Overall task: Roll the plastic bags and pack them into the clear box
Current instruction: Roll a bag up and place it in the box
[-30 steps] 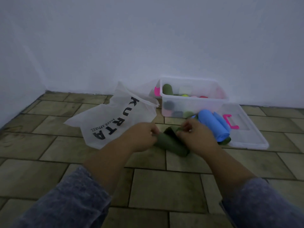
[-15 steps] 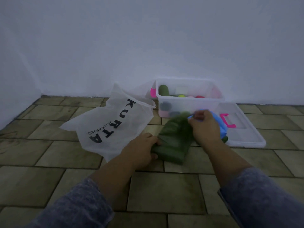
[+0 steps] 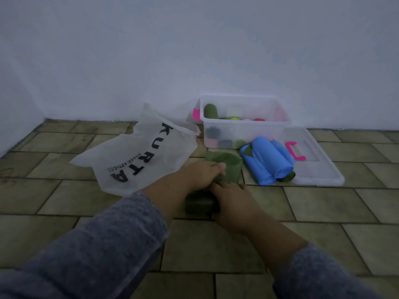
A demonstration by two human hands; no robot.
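A dark green plastic bag (image 3: 226, 167) lies spread on the tiled floor, its near end rolled into a thick tube. My left hand (image 3: 203, 172) presses on the bag's middle. My right hand (image 3: 232, 196) grips the rolled end close to me. Behind them stands the clear box (image 3: 244, 124), holding several rolled bags in green, pink, red and dark colours. Blue rolled bags (image 3: 267, 158) lie just right of the green bag, with a small green roll (image 3: 288, 176) beside them.
A white bag printed "KURTA" (image 3: 140, 156) lies on the floor to the left. The box's clear lid (image 3: 319, 169) with a pink handle (image 3: 295, 151) rests on the floor at right. A white wall runs behind everything.
The green bag has been laid out flat on the floor. My right hand came down from the bag's far end to the near rolled end, and my left hand slid onto the bag's middle.
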